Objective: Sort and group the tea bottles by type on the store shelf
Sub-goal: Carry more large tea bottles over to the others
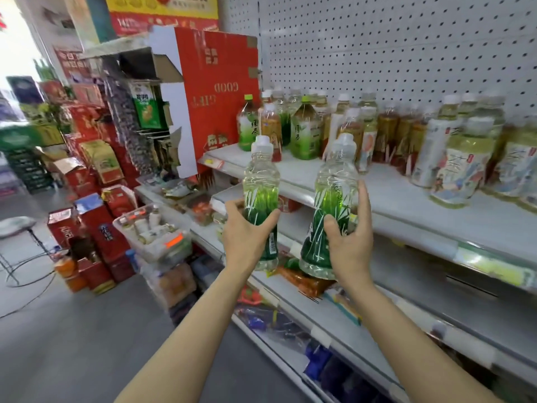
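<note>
White pegboard backed the store shelf (377,181) of mixed tea bottles. At mid-frame, the left hand (247,228) and right hand (350,231) each gripped a green-labelled bottle (260,181), (334,184), upright before the shelf. This looked like mid-sort; next, both likely needed standing together beside matching ones.

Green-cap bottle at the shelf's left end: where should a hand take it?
Wrap the hand around the labelled body of the green-cap bottle, coming from the front. It stands upright, with open shelf before it, other bottles crowding its right and a red carton left.

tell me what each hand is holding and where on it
Left hand grips one green-label bottle round its lower body; right hand grips a matching bottle likewise.
</note>
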